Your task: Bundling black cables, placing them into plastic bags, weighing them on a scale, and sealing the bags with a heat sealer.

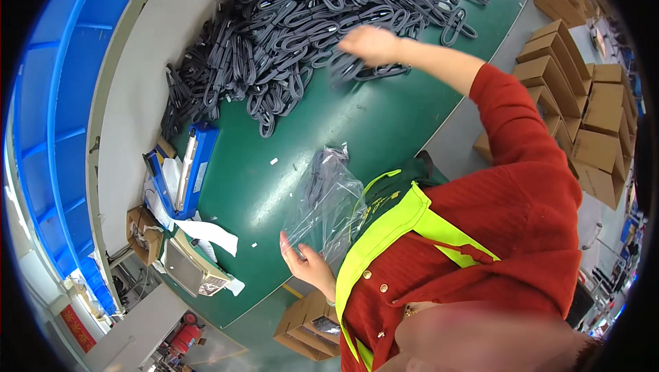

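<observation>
My left hand (pixel 312 269) grips the lower edge of a clear plastic bag (pixel 336 217), fingers closed on the film. Grey coiled cables (pixel 318 176) lie inside the far end of the bag, on the green table. Stretched out to the far side, my right hand (pixel 371 45) is closed on a bundled grey cable (pixel 345 70), smeared by motion. It is at the near edge of a large heap of similar tied cables (pixel 274 36).
A blue heat sealer (pixel 195 169) and a beige boxy device (pixel 192 265) with white paper stand on the table's left. Cardboard boxes (pixel 566 77) are stacked at the right; another carton (pixel 305 327) sits below the near edge. Blue shelving (pixel 65 118) rises far left.
</observation>
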Motion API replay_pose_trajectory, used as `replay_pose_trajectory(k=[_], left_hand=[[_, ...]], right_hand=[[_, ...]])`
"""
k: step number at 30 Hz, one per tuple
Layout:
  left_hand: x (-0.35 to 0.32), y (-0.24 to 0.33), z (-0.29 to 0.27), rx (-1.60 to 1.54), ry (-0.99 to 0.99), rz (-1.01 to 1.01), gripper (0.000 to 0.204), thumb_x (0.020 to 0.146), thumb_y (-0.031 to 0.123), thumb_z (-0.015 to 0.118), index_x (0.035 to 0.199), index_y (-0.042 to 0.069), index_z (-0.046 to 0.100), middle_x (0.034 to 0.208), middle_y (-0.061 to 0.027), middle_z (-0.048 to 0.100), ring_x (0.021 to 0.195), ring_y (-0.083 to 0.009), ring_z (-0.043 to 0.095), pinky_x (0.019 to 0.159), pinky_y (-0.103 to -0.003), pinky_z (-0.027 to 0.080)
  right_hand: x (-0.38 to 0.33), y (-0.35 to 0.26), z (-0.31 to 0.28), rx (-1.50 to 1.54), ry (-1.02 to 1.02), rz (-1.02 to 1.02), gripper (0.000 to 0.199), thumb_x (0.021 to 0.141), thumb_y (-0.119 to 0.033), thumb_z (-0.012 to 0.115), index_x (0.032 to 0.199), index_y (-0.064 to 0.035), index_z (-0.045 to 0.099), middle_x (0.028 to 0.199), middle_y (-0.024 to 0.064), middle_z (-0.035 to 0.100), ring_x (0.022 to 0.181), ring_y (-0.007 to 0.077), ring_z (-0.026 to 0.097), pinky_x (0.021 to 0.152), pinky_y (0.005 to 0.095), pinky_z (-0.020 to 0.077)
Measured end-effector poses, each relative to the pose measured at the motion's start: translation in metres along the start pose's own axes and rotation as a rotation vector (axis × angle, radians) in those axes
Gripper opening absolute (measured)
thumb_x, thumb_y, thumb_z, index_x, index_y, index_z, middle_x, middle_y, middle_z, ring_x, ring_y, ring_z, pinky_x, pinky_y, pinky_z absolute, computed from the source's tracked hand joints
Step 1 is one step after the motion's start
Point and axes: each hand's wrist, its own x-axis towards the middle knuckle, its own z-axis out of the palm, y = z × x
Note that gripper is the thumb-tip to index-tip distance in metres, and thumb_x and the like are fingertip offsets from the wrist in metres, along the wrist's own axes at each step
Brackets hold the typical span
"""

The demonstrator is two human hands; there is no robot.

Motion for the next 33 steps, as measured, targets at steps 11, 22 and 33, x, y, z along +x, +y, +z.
replay_pose_trajectory(k=[11,22,33], left_hand=[[-0.003,0.008,0.0,-0.002,0.011,-0.051,0.043,0.077,-0.004,0.044,0.12,0.002,0.051,0.119,-0.009,0.055,0.071,-0.0147,0.052,0.06,-0.021,0.042],[0.053,0.0,-0.011,-1.114,-0.244,-0.328,0.046,0.088,0.011,0.047,0.132,0.0,0.037,0.134,-0.0103,0.041,0.077,-0.0185,0.059,0.064,-0.023,0.048],[0.079,-0.005,-0.009,-0.802,-0.848,-0.074,0.037,0.091,0.022,0.05,0.123,0.004,0.051,0.125,-0.0091,0.049,0.106,-0.0204,0.05,0.087,-0.028,0.04]], right_hand=[[-0.054,0.094,0.052,-0.361,-0.083,0.12,0.029,0.07,-0.01,0.058,0.096,-0.0051,0.048,0.088,0.0079,0.059,0.083,0.025,0.055,0.079,0.0335,0.0433],[-0.019,-0.139,-0.071,2.118,-0.258,0.699,0.032,0.069,0.001,0.06,0.1,0.0028,0.054,0.09,0.0134,0.063,0.079,0.0231,0.062,0.075,0.0314,0.0497],[-0.04,-0.308,-0.032,1.867,-0.939,0.674,0.035,0.067,-0.003,0.066,0.099,0.0025,0.055,0.087,0.0156,0.063,0.076,0.0211,0.062,0.07,0.0282,0.0508]])
